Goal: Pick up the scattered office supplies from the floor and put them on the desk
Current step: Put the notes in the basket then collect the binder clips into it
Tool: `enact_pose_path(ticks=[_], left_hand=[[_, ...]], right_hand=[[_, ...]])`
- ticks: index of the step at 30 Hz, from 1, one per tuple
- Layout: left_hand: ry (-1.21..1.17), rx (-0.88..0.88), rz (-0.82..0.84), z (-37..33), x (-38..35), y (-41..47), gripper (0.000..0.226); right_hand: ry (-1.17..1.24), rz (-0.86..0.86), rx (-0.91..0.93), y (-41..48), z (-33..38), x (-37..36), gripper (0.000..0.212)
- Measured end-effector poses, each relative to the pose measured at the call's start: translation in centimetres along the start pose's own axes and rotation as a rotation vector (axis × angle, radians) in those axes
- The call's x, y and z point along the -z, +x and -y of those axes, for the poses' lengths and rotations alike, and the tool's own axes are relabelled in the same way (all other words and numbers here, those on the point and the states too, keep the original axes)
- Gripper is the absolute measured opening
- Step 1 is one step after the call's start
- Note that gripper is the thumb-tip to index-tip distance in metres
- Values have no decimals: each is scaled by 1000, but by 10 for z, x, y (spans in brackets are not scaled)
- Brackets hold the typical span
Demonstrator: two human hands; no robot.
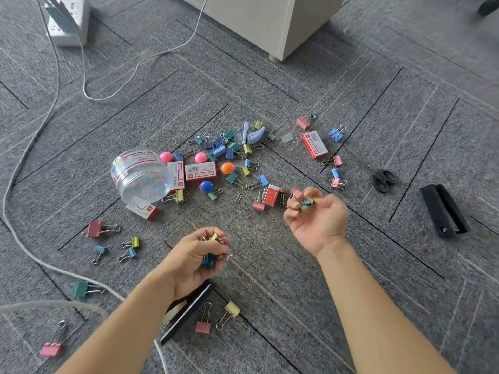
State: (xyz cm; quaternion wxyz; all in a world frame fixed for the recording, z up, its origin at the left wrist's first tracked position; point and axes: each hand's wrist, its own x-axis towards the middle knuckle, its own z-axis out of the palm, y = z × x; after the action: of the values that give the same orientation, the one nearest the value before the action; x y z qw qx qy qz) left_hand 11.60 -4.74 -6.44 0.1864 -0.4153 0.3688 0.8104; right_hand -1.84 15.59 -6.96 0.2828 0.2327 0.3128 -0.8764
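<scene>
Your left hand (201, 259), at about 7 o'clock, is closed round a crammed fistful of small coloured metal binder clips (212, 261), so reaching for one more could spring the bunch back onto the grey carpet floor (310, 292). Your right hand (317, 214), at about 4 o'clock, pinches only a few clips at its fingertips, loosely. Most supplies remain scattered around 12 o'clock beside the tipped clear plastic jar (139, 176); nudge it and it may roll.

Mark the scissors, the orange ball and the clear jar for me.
scissors (383, 179), head view, on the black handle loops.
orange ball (227, 168), head view, centre of its top.
clear jar (140, 176), head view, on its transparent side wall.
</scene>
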Motion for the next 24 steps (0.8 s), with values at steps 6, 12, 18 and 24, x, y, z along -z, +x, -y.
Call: enact_pose_path(ticks=[6,12,18,24], left_hand=[[-214,79,117,6,6,-4,26],[-159,15,9,9,6,-1,17],[-83,30,-28,12,7,-4,22],[-75,-3,-54,10,7,-4,26]], right_hand=[[-98,-125,-23,9,16,6,17],[-623,-346,220,17,27,7,25],[-2232,-385,441,35,-6,30,42],[-2350,-307,885,36,-23,53,29]])
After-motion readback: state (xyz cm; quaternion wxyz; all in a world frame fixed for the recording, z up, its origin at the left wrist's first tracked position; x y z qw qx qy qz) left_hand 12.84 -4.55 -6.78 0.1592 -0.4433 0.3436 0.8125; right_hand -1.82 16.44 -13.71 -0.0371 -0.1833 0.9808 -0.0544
